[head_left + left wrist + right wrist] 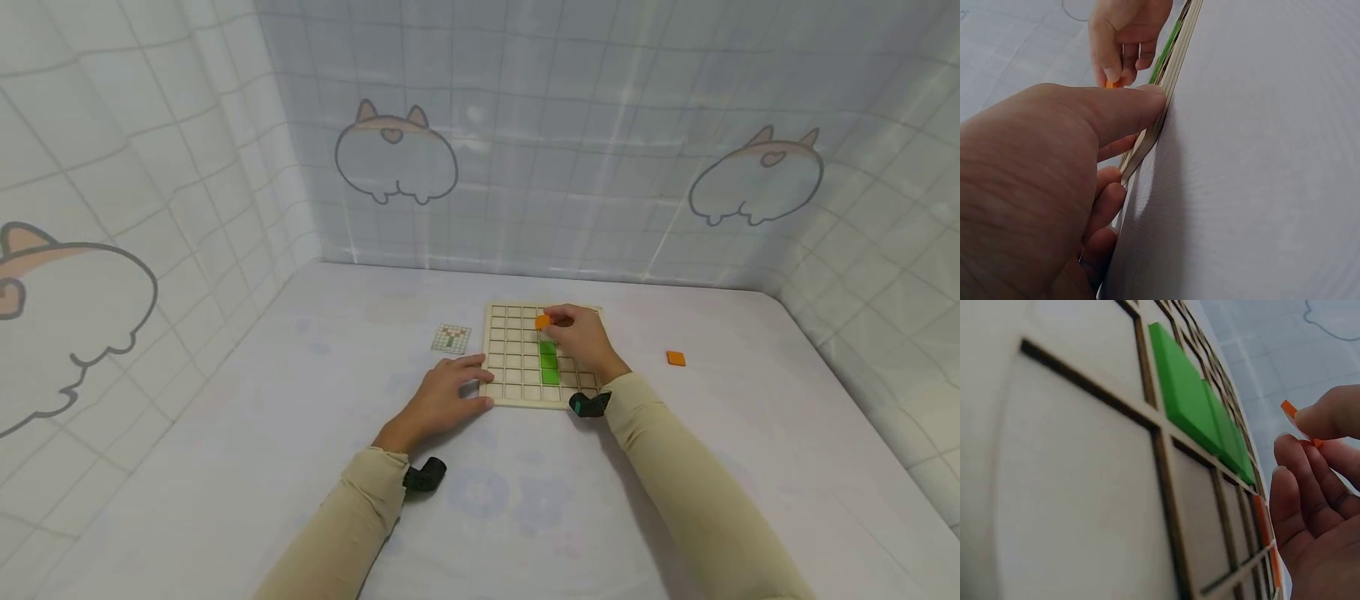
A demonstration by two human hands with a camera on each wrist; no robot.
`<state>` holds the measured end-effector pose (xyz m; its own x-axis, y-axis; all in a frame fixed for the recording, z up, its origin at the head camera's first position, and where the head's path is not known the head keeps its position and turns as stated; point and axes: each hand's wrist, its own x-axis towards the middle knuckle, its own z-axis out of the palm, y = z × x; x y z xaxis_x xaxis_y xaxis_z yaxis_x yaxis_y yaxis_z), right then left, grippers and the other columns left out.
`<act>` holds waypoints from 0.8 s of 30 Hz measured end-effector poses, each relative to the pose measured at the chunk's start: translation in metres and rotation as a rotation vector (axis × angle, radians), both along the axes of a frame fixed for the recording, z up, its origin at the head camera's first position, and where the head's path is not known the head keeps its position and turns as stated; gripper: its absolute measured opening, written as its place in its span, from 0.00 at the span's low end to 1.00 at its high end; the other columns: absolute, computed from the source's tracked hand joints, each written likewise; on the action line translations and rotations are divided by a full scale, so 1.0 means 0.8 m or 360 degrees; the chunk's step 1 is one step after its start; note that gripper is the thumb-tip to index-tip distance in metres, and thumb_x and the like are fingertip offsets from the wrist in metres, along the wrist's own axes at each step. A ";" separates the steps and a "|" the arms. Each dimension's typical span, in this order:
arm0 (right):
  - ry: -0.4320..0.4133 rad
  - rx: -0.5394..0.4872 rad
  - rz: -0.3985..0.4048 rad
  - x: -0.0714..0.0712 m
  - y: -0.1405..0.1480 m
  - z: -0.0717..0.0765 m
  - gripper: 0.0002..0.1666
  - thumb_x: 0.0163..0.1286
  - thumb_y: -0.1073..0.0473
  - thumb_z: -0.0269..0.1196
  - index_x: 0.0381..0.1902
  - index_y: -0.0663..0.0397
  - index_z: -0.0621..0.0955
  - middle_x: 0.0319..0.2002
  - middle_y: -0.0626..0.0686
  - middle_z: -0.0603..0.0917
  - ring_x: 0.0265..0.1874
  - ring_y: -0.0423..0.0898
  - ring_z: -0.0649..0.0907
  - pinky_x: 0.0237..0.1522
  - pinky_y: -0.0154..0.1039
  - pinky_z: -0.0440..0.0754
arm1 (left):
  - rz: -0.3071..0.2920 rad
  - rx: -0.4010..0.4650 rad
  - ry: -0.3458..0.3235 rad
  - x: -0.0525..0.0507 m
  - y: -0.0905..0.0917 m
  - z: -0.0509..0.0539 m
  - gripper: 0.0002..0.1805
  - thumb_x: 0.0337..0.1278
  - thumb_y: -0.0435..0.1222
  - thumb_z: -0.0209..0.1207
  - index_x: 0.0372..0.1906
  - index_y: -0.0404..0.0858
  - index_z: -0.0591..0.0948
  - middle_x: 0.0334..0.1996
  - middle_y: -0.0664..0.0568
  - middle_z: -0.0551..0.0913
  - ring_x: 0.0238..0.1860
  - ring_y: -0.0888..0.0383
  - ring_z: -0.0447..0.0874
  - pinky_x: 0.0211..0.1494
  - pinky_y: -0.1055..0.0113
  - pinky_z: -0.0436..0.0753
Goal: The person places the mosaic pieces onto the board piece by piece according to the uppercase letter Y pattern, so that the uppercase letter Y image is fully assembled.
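Note:
A pale wooden grid board [513,367] lies on the table, with several green square tiles [549,363] lined up in one column. Between the thumb and fingers of my right hand [585,335] is an orange square tile [542,322], held above the far part of the board. The right wrist view shows this tile tilted and apart from the grid. More orange tiles [1262,520] sit in the board past the green ones, hidden by the hand in the head view. My left hand [446,393] touches the board's near left corner, its thumb [1129,107] straight against the edge.
A small printed card [451,338] with a coloured grid pattern lies left of the board. One loose orange tile [676,358] rests on the table to the right. Tiled-pattern curtains [525,183] enclose the back and sides of the white-covered table.

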<state>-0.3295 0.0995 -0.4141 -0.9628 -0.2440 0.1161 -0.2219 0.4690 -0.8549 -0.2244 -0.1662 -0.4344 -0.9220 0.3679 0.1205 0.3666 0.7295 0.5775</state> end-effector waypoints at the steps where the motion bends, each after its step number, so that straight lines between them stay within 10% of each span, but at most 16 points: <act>1: -0.0013 -0.0009 0.0008 -0.001 -0.001 -0.001 0.24 0.69 0.60 0.63 0.62 0.61 0.80 0.50 0.57 0.81 0.47 0.53 0.80 0.45 0.45 0.81 | -0.0002 -0.0005 0.0004 -0.001 0.000 -0.001 0.21 0.61 0.46 0.67 0.58 0.47 0.84 0.73 0.54 0.68 0.71 0.44 0.64 0.68 0.43 0.63; 24: -0.0008 0.0349 0.0095 -0.014 -0.018 -0.010 0.21 0.69 0.59 0.66 0.59 0.59 0.82 0.49 0.56 0.83 0.48 0.52 0.82 0.51 0.47 0.80 | 0.0007 -0.0027 -0.0013 0.001 0.002 0.005 0.21 0.61 0.47 0.67 0.58 0.47 0.84 0.73 0.53 0.68 0.71 0.45 0.64 0.68 0.42 0.64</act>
